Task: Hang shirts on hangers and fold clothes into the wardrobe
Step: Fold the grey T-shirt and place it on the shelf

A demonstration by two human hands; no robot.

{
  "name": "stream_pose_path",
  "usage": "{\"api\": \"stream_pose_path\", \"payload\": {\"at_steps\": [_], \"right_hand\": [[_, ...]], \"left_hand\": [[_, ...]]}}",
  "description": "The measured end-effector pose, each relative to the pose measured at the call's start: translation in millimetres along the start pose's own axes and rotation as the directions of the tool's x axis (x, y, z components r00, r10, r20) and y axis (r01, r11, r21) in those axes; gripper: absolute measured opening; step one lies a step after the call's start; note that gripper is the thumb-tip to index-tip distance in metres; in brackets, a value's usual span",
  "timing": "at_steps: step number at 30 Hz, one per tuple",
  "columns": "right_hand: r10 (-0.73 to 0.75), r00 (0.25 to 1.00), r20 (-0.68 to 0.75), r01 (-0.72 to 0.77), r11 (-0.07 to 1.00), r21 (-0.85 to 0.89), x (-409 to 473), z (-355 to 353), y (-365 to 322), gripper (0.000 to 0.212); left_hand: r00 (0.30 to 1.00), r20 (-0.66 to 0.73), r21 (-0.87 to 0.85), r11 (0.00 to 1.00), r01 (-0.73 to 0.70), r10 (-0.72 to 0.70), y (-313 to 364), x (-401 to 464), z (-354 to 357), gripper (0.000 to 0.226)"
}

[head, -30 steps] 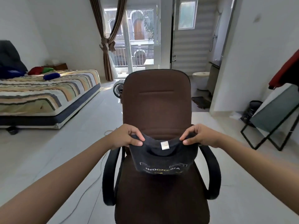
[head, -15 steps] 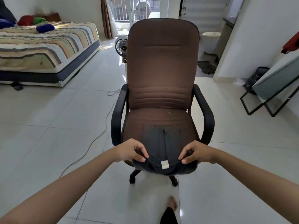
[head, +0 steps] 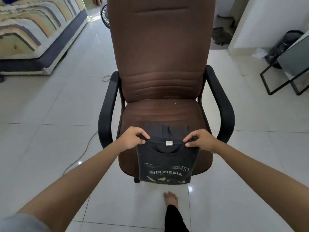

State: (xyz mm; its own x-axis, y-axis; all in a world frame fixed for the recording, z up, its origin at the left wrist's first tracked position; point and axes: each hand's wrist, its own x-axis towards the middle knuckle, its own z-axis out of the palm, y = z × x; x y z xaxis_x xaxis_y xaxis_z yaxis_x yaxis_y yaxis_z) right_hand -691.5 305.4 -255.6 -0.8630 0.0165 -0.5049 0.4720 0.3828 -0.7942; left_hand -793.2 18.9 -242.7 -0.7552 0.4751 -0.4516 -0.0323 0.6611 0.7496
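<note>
Left hand (head: 132,138) and right hand (head: 199,139) pinch the folded shirt (head: 165,166) at its collar corners, draped over the chair seat (head: 158,113) front. Uneven release risks unfolding or sliding floorward.

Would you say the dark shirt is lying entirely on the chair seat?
No, the shirt hangs past the chair seat's front edge.

A home, plainly a bedroom. Centred on a brown office chair (head: 160,67) standing on glossy white floor tiles (head: 41,104). Left of the chair, a low bed (head: 33,29) under a striped cover. Behind the chair's left shoulder, a small fan (head: 105,15). Right of the chair, a black metal-framed stand (head: 287,69).
</note>
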Motion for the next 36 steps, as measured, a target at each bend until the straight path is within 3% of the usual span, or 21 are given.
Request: {"api": "stream_pose_path", "payload": {"at_steps": [11,15,19,25,27,30,34,36], "right_hand": [[0.039,0.998,-0.049,-0.042,0.998,-0.055,189.9,-43.2,62.5,0.016],[0.059,0.997,-0.049,-0.064,0.992,-0.105,232.2,-36.0,101.4,0.018],[0.112,0.977,-0.179,-0.130,0.987,-0.091,249.3,-25.7,130.7,0.027],[0.146,0.875,-0.462,-0.143,0.989,0.041,208.1,9.1,139.8,0.056],[0.068,0.889,-0.452,-0.081,0.997,-0.011,189.3,23.3,142.4,0.058],[0.005,0.930,-0.366,-0.059,0.989,-0.137,173.1,40.1,144.6,0.054],[0.021,0.935,-0.355,-0.123,0.956,-0.268,174.8,48.9,140.0,0.052],[0.051,0.948,-0.314,-0.122,0.969,-0.213,178.4,49.1,139.1,0.053]], "left_hand": [[0.993,-0.101,0.176,0.981,0.083,-0.066,-46.6,204.6,1.7,0.015],[0.983,-0.092,0.092,0.982,0.167,-0.159,-82.1,236.7,16.0,0.022],[0.954,-0.132,-0.045,0.963,0.265,-0.269,-102.5,248.9,29.6,0.033],[0.847,-0.328,-0.215,0.906,0.364,-0.418,-119.6,217.0,58.5,0.062],[0.852,-0.314,-0.264,0.901,0.345,-0.418,-118.6,199.5,69.5,0.065],[0.902,-0.259,-0.198,0.934,0.299,-0.344,-119.8,179.3,83.0,0.062],[0.899,-0.269,-0.201,0.933,0.298,-0.345,-122.6,173.4,89.2,0.065],[0.913,-0.266,-0.193,0.945,0.264,-0.310,-120.5,174.3,89.5,0.066]]}}
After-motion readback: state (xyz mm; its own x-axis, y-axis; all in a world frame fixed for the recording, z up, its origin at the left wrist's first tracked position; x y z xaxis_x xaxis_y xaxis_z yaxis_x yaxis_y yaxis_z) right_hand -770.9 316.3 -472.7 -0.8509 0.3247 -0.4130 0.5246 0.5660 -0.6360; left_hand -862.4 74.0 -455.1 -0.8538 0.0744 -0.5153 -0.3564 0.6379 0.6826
